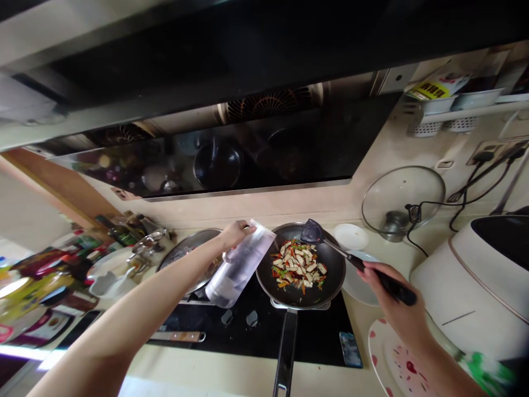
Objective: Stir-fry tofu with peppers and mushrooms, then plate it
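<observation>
My left hand is closed around the handle of a clear plastic jug. The jug leans with its top toward the wok; whether liquid is flowing out cannot be made out. Sliced mushrooms with orange, red and green vegetable strips lie in the wok, which sits on the right burner. In my right hand is the black handle of a spatula. Its dark head rests over the wok's far side, above the food's edge.
Another pan stands on the left burner, partly behind my left arm. Bottles and jars crowd the left counter. To the right are white plates, a glass lid, a white appliance and a patterned plate. The range hood hangs above.
</observation>
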A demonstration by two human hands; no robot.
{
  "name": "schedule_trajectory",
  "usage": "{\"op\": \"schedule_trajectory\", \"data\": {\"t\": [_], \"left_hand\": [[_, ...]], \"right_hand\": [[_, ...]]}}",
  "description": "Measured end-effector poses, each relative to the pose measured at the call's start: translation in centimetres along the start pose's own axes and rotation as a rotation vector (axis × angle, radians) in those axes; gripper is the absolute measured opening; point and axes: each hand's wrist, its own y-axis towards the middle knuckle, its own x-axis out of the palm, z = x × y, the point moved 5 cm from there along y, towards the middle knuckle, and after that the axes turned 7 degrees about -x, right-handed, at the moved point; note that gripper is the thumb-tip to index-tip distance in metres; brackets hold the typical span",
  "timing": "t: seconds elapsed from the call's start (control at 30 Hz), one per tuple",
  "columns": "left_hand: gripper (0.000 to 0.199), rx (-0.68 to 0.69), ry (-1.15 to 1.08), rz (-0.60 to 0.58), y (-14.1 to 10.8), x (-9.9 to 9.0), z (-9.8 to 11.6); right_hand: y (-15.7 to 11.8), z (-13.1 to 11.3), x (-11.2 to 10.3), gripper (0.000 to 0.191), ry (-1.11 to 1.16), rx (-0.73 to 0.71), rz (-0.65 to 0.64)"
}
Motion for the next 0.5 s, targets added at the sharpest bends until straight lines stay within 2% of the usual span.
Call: {"op": "schedule_trajectory", "data": {"t": [0.1, 0.17, 0.27, 0.4, 0.5], "left_hand": [[0.031, 0.035, -0.059, -0.001, -1.0, -0.7, -0.2], [0.032, 0.057, -0.089, -0.006, -1.8, -1.2, -0.4], [0.034, 0.087, -0.141, -0.034, -3.0, -1.5, -0.7], [0.043, 0.066, -0.113, -0.09, -5.0, -1.3, -0.9], [0.044, 0.083, -0.096, -0.1, -6.7, -1.2, -0.6]], "right_hand": [[-1.0, -1.2, -2.6, 0.031, -0.073, 0.069, 0.021], [-1.4, -1.5, -3.6, 0.034, -0.098, 0.145, 0.028], [-1.5, -1.8, -4.3, 0.036, -0.119, 0.207, 0.007], [-1.5, -3.0, -4.6, 0.034, -0.159, 0.189, -0.047], [-1.6, -4.0, -5.3, 0.035, -0.226, 0.213, -0.036]]}}
